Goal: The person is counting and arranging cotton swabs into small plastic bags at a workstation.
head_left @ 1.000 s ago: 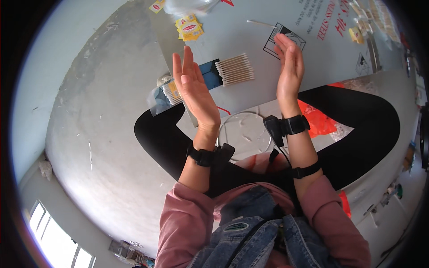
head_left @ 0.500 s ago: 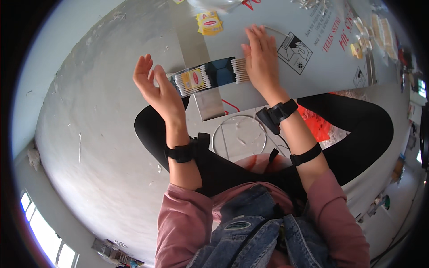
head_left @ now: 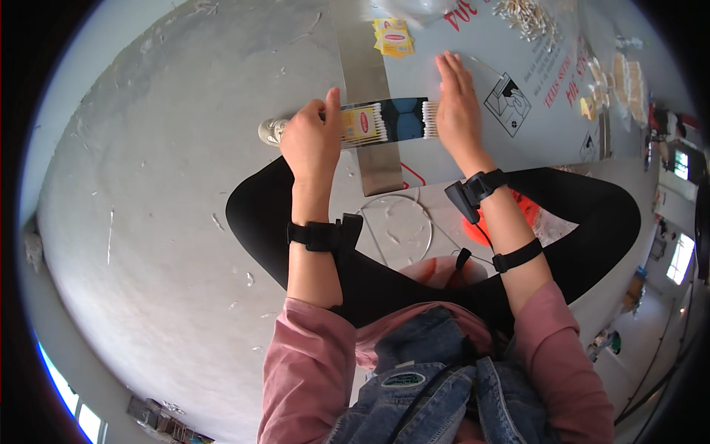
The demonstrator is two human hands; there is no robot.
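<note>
My left hand [head_left: 310,140] is closed at the left end of a clear plastic bag [head_left: 351,143], its fingertips partly hidden. Inside the bag lies a yellow card [head_left: 359,123] over a row of cotton swabs, whose white tips [head_left: 381,122] show at its right edge. To the right, past a dark blue-black strip [head_left: 407,119], is a second bunch of cotton swabs [head_left: 430,120]. Its right end disappears under my right hand [head_left: 458,111], which lies flat with fingers stretched out.
A small stack of yellow cards [head_left: 393,38] lies beyond my hands on the grey printed sheet [head_left: 436,166]. Loose cotton swabs [head_left: 529,21] are heaped at the far right, near bundled swabs [head_left: 629,89]. A wire ring [head_left: 429,229] and an orange-red bag [head_left: 518,216] lie by my legs.
My left hand has gone from open to closed at the bag's left end. My right hand stays stretched over the second bunch of swabs. The whole view has shifted somewhat.
</note>
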